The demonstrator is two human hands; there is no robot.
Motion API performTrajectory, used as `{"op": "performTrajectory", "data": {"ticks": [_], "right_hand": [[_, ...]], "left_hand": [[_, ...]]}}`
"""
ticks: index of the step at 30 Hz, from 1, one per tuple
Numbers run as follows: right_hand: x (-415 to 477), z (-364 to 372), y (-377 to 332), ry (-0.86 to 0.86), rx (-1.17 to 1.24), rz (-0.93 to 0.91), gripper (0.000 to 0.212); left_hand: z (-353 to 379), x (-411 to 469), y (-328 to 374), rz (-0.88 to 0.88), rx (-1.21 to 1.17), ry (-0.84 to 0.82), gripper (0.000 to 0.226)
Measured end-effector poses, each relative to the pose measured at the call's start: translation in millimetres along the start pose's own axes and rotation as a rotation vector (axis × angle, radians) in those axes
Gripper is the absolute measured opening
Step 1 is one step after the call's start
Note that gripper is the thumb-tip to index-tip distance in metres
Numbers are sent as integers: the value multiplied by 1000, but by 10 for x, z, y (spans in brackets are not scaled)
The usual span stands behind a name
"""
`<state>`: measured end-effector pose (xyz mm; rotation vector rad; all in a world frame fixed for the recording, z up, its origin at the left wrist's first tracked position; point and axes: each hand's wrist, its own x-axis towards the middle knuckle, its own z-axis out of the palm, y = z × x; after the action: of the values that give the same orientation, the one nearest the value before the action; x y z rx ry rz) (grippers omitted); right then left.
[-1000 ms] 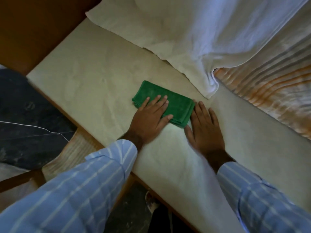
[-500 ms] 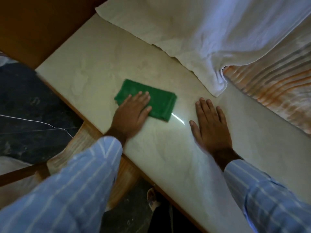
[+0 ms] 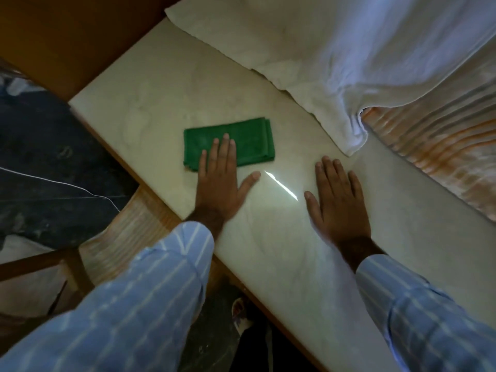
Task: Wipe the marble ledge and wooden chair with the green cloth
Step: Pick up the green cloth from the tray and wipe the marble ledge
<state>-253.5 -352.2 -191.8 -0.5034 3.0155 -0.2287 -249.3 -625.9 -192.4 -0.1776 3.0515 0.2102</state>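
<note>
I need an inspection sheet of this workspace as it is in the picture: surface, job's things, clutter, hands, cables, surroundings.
Surface: marble ledge, pale, with one bright streak of reflected light between the hands.
Job's things: green cloth, folded, flat on the ledge; wooden chair partly in view below the ledge's near edge.
Clutter: white towel draped over the ledge's far side.
Hands: left hand flat, fingers on the cloth's near edge; right hand flat on bare marble, apart from the cloth.
Cables: thin white wire across the dark floor.
Surroundings: striped orange fabric at the right; a foot in a sandal below.
</note>
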Motion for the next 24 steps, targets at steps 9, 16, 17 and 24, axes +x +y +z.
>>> {"op": "performTrajectory", "data": {"ticks": [9, 16, 17, 24], "right_hand": [[-14, -27, 6, 0, 21, -9, 70], [291, -83, -222, 90, 180, -9, 61], [384, -92, -316, 99, 251, -8, 58], [1025, -161, -947, -96, 649, 237, 40]], "left_hand": [[-101, -361, 82, -2, -117, -37, 79], [-388, -214, -120, -486, -109, 153, 73], [-404, -185, -136, -571, -151, 113, 75], [-503, 99, -288, -791, -530, -32, 45]]}}
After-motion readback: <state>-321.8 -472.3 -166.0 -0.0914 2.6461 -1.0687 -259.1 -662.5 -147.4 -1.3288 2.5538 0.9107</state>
